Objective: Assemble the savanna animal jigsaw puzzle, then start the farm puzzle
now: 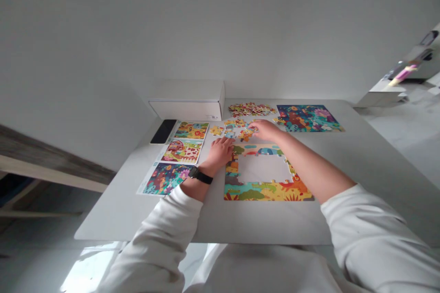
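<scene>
My right hand (264, 129) reaches across to a spread of loose puzzle pieces (229, 131), its fingers bent and pinched on a piece at the right side of them. The held piece is mostly hidden. Just left of an animal puzzle frame (256, 193), my left hand (222, 150) rests with fingers laid out near its upper left corner, touching the edge of the loose pieces. The frame's border is joined, with bare table showing through its middle. Along its top, a blue shape shows on the border.
A heap of puzzle pieces (250, 109) lies by the wall, beside a white box (187, 100). At the right is an assembled dark blue puzzle (309, 118), with loose pieces (279, 121) at its left edge. A picture sheet (182, 151) and a black phone (164, 131) lie left.
</scene>
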